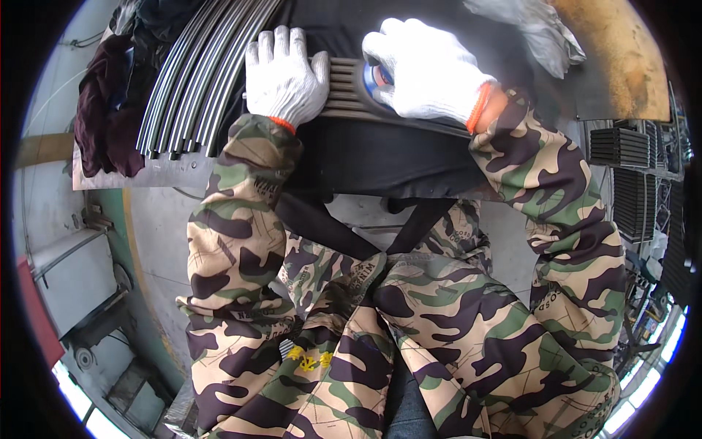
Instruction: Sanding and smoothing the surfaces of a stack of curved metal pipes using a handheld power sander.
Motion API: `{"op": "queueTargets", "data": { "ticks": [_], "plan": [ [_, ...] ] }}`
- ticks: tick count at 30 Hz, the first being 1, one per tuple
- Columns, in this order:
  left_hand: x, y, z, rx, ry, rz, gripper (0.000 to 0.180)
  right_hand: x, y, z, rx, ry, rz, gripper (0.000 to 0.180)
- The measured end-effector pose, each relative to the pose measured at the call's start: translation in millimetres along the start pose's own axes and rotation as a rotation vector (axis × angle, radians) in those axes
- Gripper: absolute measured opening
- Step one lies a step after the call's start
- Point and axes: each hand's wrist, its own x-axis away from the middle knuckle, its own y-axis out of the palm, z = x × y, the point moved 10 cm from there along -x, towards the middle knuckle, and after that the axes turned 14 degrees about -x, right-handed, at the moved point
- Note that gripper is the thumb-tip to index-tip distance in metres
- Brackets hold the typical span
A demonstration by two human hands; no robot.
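Note:
My left hand (287, 80), in a white knit glove with an orange cuff, lies flat with fingers stretched over several parallel metal bars (342, 89). These bars run left to right on a black cloth (351, 154). At their right part, my gloved right hand (428, 69) is closed around a round tool with a blue rim (371, 79) and a reddish patch. The tool rests on or just above the bars; its kind is mostly hidden by the glove. A grey, blurred patch shows at its lower edge.
Several shiny metal rods (191, 95) lie side by side on the table at left, next to dark crumpled cloth (110, 124). Clear plastic wrap (537, 33) and a rusty brown board (618, 66) are at upper right. Stacked dark bars (620, 148) stand beyond the table's right side.

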Motion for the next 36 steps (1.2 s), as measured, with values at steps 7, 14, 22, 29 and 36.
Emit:
{"op": "queueTargets", "data": {
  "ticks": [7,14,22,29,36],
  "plan": [
    [13,-16,-3,-0.008,0.024,0.108,0.047,-11,-15,3,-0.054,0.008,-0.002,0.022],
    [-1,-5,-6,-0.119,0.089,0.121,0.038,-2,-22,-4,-0.063,-0.015,0.002,0.021],
    [26,-17,14,0.023,0.076,0.079,0.048,6,-14,26,-0.04,0.06,-0.047,0.023],
    [12,-16,1,-0.081,0.144,0.192,0.035,5,-21,18,-0.072,0.03,-0.042,0.024],
    [12,8,11,0.006,0.087,-0.101,0.048,27,-24,41,-0.044,0.09,-0.036,0.024]
  ]
}}
